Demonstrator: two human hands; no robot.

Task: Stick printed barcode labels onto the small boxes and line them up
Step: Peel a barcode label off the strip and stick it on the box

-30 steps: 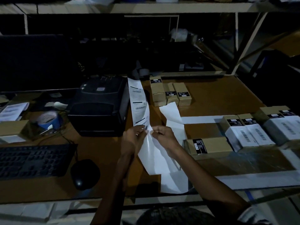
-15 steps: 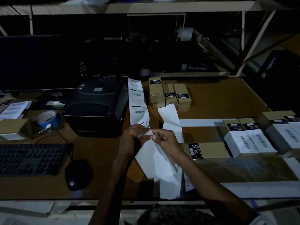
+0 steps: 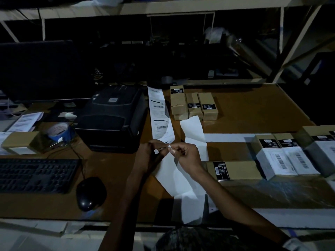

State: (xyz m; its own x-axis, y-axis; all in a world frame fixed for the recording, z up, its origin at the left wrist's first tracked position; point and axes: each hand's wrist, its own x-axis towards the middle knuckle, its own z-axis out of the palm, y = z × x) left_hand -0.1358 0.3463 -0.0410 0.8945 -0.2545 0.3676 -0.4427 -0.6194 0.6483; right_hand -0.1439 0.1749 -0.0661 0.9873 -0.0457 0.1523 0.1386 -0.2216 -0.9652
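Observation:
A long strip of printed barcode labels (image 3: 159, 113) runs from the black label printer (image 3: 112, 116) down to my hands. My left hand (image 3: 150, 156) pinches the strip. My right hand (image 3: 184, 154) pinches a small white corner of it beside the left thumb. Blank white backing paper (image 3: 174, 180) trails below my hands to the table edge. A brown box (image 3: 235, 170) with a black tag lies on its side just right of my right wrist. Labelled boxes (image 3: 282, 156) stand in a row at the right. Three unlabelled brown boxes (image 3: 194, 104) stand behind the strip.
A keyboard (image 3: 36, 175) and a black mouse (image 3: 90, 193) lie at the left front. A blue tape roll (image 3: 58, 132) and a cardboard box (image 3: 20, 144) sit left of the printer. A dark monitor (image 3: 36, 69) stands behind, with shelving above.
My hands have stayed together on the strip. The right fingers have drawn a small white corner up from it. The view has shifted a little.

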